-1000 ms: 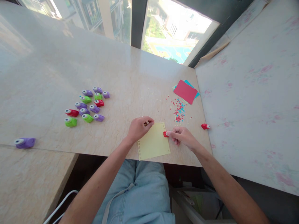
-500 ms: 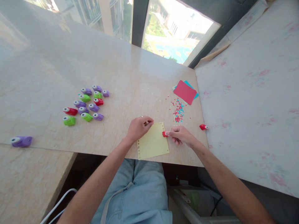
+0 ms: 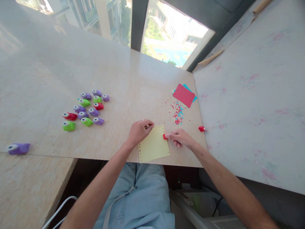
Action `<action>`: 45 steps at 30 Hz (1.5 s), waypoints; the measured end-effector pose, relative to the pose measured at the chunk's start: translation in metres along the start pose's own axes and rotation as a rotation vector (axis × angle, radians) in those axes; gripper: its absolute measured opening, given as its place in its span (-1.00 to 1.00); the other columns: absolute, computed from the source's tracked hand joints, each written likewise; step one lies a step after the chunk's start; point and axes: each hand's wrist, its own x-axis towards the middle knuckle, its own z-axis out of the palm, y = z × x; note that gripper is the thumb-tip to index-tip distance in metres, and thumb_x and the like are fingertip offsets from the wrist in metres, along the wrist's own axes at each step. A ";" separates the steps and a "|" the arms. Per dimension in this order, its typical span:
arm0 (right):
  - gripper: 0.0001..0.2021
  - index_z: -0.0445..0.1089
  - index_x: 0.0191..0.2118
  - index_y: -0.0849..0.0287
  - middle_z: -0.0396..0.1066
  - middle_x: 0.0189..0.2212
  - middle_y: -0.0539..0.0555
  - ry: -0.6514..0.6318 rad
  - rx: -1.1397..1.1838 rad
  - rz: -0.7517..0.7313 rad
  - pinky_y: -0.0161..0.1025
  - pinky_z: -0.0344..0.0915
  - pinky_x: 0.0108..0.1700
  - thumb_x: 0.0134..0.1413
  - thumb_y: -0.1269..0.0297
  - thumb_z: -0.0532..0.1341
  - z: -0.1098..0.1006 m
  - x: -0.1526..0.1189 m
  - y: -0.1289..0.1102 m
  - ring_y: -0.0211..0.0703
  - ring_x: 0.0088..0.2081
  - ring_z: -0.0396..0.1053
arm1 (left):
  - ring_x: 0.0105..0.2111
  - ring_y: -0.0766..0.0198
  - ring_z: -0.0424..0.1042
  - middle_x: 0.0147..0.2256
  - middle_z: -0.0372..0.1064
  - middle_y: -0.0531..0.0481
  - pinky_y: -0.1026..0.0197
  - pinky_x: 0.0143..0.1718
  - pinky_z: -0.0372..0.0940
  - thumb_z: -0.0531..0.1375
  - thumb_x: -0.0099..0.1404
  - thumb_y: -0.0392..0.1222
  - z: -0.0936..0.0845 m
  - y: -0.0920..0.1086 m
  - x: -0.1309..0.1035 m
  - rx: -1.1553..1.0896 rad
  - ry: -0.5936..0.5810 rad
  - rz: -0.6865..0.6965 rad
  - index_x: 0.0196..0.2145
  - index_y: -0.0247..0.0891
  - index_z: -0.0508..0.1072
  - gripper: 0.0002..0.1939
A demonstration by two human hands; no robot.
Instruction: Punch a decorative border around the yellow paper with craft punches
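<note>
A pale, stone-patterned desk (image 3: 54, 76) fills most of the view, a seam running across it near the left end. To its right rises a floral-papered wall (image 3: 247, 127), its top edge peeling, and beyond the far edge is a window (image 3: 171, 38) with bright buildings and greenery outside. Below the near edge are the person's light blue jeans (image 3: 143, 197).

The yellow sheet (image 3: 153, 144) lies at the near edge of the desk, between the two hands, with small holes along its left and top edges (one more sits by the lower right corner). The left hand (image 3: 140, 132) has its grip pinching the sheet's upper left part, thumb and forefinger together. The right hand (image 3: 179, 138) has its grip pinching a small red punch (image 3: 165, 136), which sits on the sheet's right edge, near the upper corner.

Farther back at the right, a red card (image 3: 183, 95) lies askew over a blue card (image 3: 187, 88). A group of purple, green and red punches (image 3: 83, 115) stands to the left, a single purple punch (image 3: 19, 149) well apart from it. Another red punch (image 3: 202, 128) lies beside the wall. Smallest are the red, blue and pale paper bits (image 3: 178, 116), scattered just in front of the cards.
</note>
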 end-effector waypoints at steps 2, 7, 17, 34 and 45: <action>-0.52 0.27 -0.63 0.18 0.27 -0.76 -0.08 -0.014 0.025 0.010 -0.45 -0.02 -0.76 -0.11 -0.14 0.34 0.000 0.000 0.000 -0.42 -0.77 0.15 | -0.36 0.25 0.51 -0.35 0.57 0.01 0.25 -0.29 0.32 0.21 0.26 -0.20 0.000 0.000 0.000 0.005 0.001 -0.011 -0.28 -0.15 0.57 -0.88; -0.48 0.29 -0.64 0.19 0.27 -0.78 -0.06 0.021 0.022 0.037 -0.44 -0.01 -0.78 -0.12 -0.22 0.31 0.003 0.002 -0.001 -0.42 -0.79 0.13 | -0.37 0.24 0.51 -0.34 0.57 0.00 0.23 -0.31 0.32 0.21 0.26 -0.19 0.000 -0.001 0.001 -0.009 0.011 -0.009 -0.30 -0.16 0.57 -0.88; -0.49 0.30 -0.50 0.20 0.25 -0.67 -0.09 0.137 0.096 -0.178 -0.45 -0.13 -0.71 -0.03 -0.24 0.21 0.005 -0.004 0.013 -0.47 -0.72 0.01 | -0.38 0.25 0.50 -0.34 0.56 -0.01 0.23 -0.29 0.33 0.19 0.25 -0.19 0.000 -0.005 -0.002 -0.052 0.026 0.020 -0.30 -0.17 0.56 -0.87; -0.55 0.43 -0.19 0.18 0.22 -0.69 -0.14 0.378 0.030 -0.381 -0.39 -0.05 -0.75 -0.04 -0.12 0.27 0.031 -0.001 0.018 -0.37 -0.75 0.07 | -0.42 0.30 0.45 -0.39 0.55 -0.02 0.25 -0.30 0.32 0.19 0.24 -0.22 -0.002 -0.009 -0.004 -0.072 0.005 0.052 -0.30 -0.21 0.57 -0.86; -0.47 0.31 -0.33 0.16 0.21 -0.65 -0.12 0.586 0.321 -0.376 -0.44 0.00 -0.75 -0.14 -0.27 0.27 0.034 0.001 0.025 -0.39 -0.70 0.10 | -0.44 0.30 0.46 -0.36 0.56 -0.01 0.27 -0.36 0.29 0.23 0.23 -0.15 -0.003 -0.008 -0.006 -0.060 -0.038 0.068 -0.28 -0.19 0.57 -0.85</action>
